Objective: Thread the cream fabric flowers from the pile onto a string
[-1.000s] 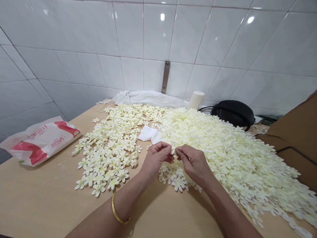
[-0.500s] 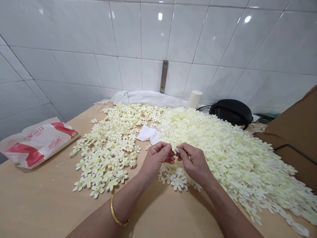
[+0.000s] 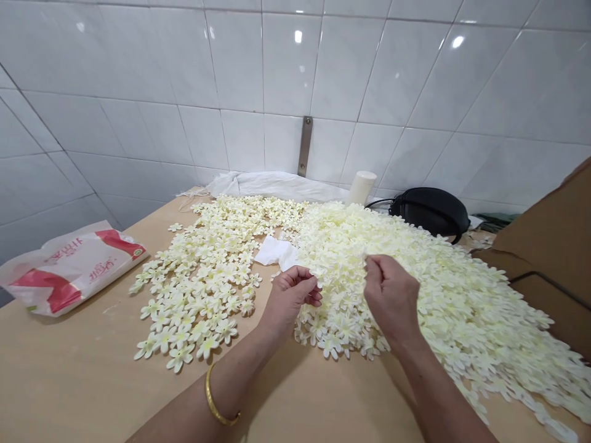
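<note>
Glazed white tile [image 3: 286, 67] is seen behind a pale, smooth wooden board [image 3: 78, 369]. The left hand [image 3: 290, 298] is held just above the board, its fingers [image 3: 309, 284] loosely curled at the near edge of a large heap of cream blossoms [image 3: 406, 289]; whether a blossom is gripped cannot be told. A gold bangle [image 3: 217, 394] is worn on the left wrist. The right hand [image 3: 392, 301] is raised over the heap, with thumb and forefinger pinched together; anything held between them is too small to be made out.

The blossoms are thin, flat and soft-looking, with rounded petals and yellow-tinted centres, and are overlapped in layers across the right of the board. A looser, single-layer pile of blossoms [image 3: 198, 283] is spread to the left of the hands. A crumpled white tissue [image 3: 277, 253] is lodged between the two groups. Farther out, a glossy red-and-white plastic packet [image 3: 69, 271] is lying at the left. Along the wall, a creased white sack [image 3: 272, 186], a cream cylinder [image 3: 361, 187] and a black bag [image 3: 429, 211] are placed, and a metal strip [image 3: 305, 146] is fixed to the tile. Brown cardboard [image 3: 545, 246] is propped at the right.
</note>
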A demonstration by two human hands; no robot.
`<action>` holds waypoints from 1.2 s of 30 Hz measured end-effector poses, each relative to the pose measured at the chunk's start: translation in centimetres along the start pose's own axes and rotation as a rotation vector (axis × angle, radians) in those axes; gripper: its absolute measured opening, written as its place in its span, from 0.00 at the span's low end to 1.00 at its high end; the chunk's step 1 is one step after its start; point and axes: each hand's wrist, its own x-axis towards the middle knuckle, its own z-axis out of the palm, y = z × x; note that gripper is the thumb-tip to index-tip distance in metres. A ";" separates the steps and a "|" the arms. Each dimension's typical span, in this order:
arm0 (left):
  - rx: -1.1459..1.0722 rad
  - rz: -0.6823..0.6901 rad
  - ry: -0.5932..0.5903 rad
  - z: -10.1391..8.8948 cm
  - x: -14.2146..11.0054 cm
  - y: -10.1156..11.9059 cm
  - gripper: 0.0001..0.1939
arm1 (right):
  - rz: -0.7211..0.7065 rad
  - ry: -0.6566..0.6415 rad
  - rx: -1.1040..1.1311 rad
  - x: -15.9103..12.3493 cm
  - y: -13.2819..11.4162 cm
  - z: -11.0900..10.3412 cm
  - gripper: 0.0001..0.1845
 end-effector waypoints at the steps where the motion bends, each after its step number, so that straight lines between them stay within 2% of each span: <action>1: 0.008 -0.005 0.004 0.0 0.0 0.0 0.07 | -0.036 0.089 -0.075 0.2 0.2 -0.2 0.06; 2: 0.015 -0.011 0.005 0.0 0.1 -0.1 0.07 | -0.075 0.130 -0.111 0.3 0.2 -0.3 0.05; 3: 0.020 -0.015 0.007 0.0 0.1 -0.1 0.07 | -0.118 0.114 -0.097 0.3 0.1 -0.4 0.05; 4: 0.023 -0.016 0.011 -0.1 0.1 -0.1 0.08 | -0.160 0.051 -0.043 0.3 -0.2 -0.4 0.06; 7: 0.032 -0.012 0.013 -0.1 0.2 -0.2 0.07 | -0.263 -0.265 0.184 -0.4 -1.3 0.0 0.06; 9: 0.037 -0.010 -0.009 -0.1 0.1 -0.1 0.07 | -0.294 -0.366 0.253 -1.0 -1.8 0.5 0.06; 14: 0.028 -0.012 -0.066 -0.1 0.1 0.0 0.10 | -0.328 -0.339 0.263 -1.7 -1.4 1.4 0.08; 22: -0.018 -0.030 -0.088 -0.3 0.3 -0.3 0.12 | -0.303 -0.352 0.155 -1.6 -1.5 1.3 0.10; 25: -0.041 -0.050 -0.088 -0.3 0.3 -0.4 0.11 | -0.243 -0.351 0.179 -1.6 -1.6 1.3 0.09; 31: -0.078 -0.072 -0.082 -0.2 0.3 -0.1 0.11 | 0.047 -0.438 0.333 -1.5 -1.8 1.1 0.08; 36: -0.061 -0.058 -0.087 -0.1 0.1 0.1 0.11 | 0.206 -0.508 0.540 -1.2 -1.6 1.1 0.09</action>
